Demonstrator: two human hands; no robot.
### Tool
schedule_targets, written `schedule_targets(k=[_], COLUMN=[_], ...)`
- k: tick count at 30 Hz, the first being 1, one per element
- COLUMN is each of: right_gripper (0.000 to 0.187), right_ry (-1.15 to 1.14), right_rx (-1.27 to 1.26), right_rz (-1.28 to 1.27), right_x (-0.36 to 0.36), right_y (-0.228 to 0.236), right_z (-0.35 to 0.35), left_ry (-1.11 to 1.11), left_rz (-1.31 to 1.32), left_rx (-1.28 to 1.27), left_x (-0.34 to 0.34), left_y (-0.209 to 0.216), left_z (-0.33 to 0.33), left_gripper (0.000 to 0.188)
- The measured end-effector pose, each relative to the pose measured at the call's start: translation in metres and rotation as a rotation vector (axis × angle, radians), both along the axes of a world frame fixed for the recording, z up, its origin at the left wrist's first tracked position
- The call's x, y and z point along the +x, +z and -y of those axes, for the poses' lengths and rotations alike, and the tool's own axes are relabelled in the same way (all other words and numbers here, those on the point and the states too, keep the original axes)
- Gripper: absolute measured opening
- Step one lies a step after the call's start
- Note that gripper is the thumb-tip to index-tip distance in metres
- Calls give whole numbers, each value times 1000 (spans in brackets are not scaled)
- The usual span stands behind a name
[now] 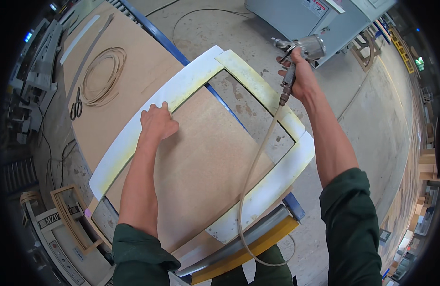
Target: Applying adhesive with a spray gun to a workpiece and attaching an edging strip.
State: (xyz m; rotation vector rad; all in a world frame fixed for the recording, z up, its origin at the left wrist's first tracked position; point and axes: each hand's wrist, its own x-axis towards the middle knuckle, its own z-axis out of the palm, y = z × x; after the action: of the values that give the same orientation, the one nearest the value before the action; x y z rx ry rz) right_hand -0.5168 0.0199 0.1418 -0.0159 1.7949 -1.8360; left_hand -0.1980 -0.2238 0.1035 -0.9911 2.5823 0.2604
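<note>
A white curved frame [119, 148], yellowish along its edges, lies across a brown board [220, 143] and sticks out past the board's right side. My left hand [158, 123] is on the frame's left member, fingers bent over it and thumb by the inner edge. In my right hand [303, 78] is a spray gun [289, 76] with a metal cup [313, 46], raised above the frame's far right corner. A pale hose [256, 164] runs from its handle down across the frame towards me.
On the board at the far left are a coil of thin strip [103, 76], black scissors [77, 106] and long flat strips [81, 38]. Blue rails [170, 40] support the board. A grey machine cabinet [296, 19] stands beyond; a curved yellow-edged piece [248, 252] is close before me.
</note>
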Motion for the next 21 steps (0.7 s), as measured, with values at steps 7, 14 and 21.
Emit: schedule_targets(k=[7, 14, 21], right_gripper=[63, 70, 69], right_ry=[178, 187, 185], right_rx=[141, 136, 217], right_rz=[-69, -62, -88], right_x=[-14, -7, 8], right_y=[-52, -61, -52], right_z=[33, 43, 42], left_ry=[36, 40, 98], left_rz=[3, -39, -25], left_rx=[7, -20, 47], left_x=[5, 6, 3], left_y=[-1, -8, 1], left_z=[0, 0, -2], left_gripper=[80, 84, 87])
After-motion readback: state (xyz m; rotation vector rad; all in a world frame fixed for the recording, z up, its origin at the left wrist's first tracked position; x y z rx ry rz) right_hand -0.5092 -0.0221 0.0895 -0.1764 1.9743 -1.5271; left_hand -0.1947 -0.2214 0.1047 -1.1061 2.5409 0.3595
